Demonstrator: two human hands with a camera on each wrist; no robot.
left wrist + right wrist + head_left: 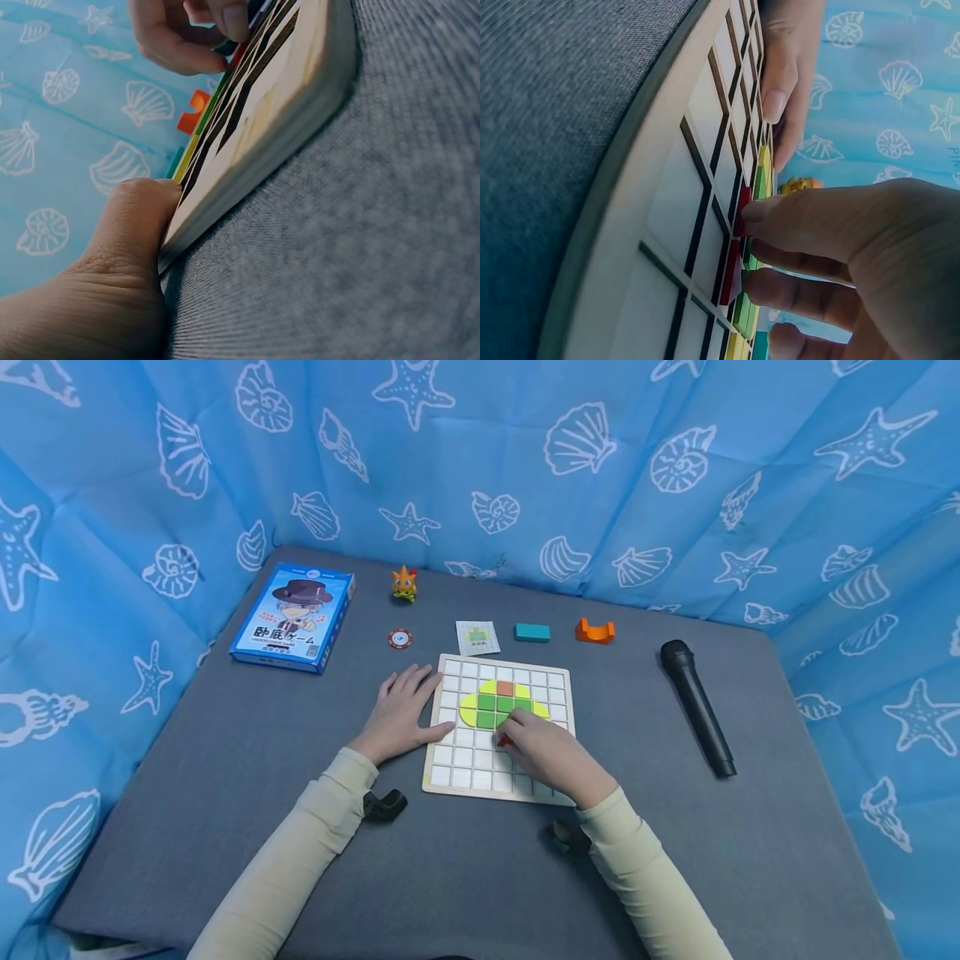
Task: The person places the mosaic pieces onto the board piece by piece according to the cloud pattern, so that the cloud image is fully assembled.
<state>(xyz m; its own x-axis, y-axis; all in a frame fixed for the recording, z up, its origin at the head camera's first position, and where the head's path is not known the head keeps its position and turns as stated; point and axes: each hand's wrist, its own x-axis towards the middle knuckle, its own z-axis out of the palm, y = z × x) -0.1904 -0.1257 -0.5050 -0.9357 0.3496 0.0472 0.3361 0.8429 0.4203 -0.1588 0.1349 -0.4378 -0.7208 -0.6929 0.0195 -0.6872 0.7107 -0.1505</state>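
A wooden grid board (450, 783) with white squares lies flat on the table. Yellow, green and orange-brown tiles fill part of its upper half, the green tiles (486, 702) in the middle. My left hand (402, 712) rests with spread fingers along the board's left edge, its thumb (139, 217) on the rim. Over the board's centre, my right hand (551, 752) pinches a small red tile (743, 208) between thumb and fingers, low against the grid. A second red tile (730, 274) sits beside it in the right wrist view. In the head view my fingers partly cover this area.
Behind the board lie a pattern card (477, 638), a teal block (532, 632), an orange holder (595, 631), a poker chip (400, 638) and a small spiky figurine (404, 584). A blue game box (294, 618) lies far left, a black microphone (697, 708) right.
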